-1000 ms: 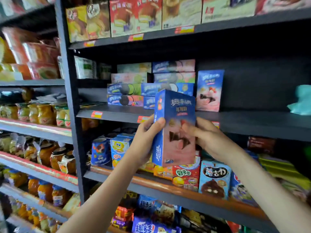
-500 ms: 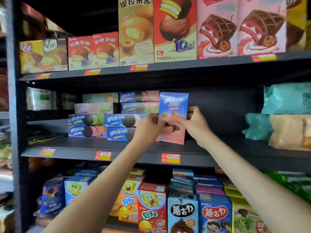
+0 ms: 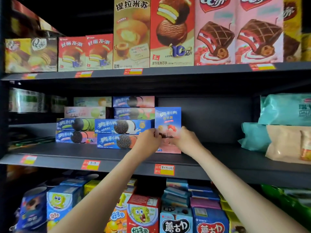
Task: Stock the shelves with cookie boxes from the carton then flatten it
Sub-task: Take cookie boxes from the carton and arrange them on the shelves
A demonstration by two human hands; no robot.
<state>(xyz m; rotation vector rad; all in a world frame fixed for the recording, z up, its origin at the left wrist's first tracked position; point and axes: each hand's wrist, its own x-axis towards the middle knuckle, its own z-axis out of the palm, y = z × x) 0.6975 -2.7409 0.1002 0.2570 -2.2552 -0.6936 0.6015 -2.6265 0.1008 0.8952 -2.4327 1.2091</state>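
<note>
A blue and pink cookie box (image 3: 168,121) stands upright on the dark middle shelf (image 3: 117,158), right beside a stack of flat blue cookie boxes (image 3: 121,126). My left hand (image 3: 148,140) grips the box's lower left edge. My right hand (image 3: 186,140) holds its lower right edge. Both arms reach up from below. The carton is out of view.
Dark bare shelf space (image 3: 210,128) lies right of the box, ending at teal and tan snack bags (image 3: 282,125). Tall cake boxes (image 3: 171,31) fill the shelf above. Snack boxes (image 3: 143,214) crowd the shelf below. Price tags (image 3: 164,169) line the shelf edge.
Both hands carried the box up from chest height, set it upright on the middle shelf and slid down to its lower edges. The view tilted up and moved closer.
</note>
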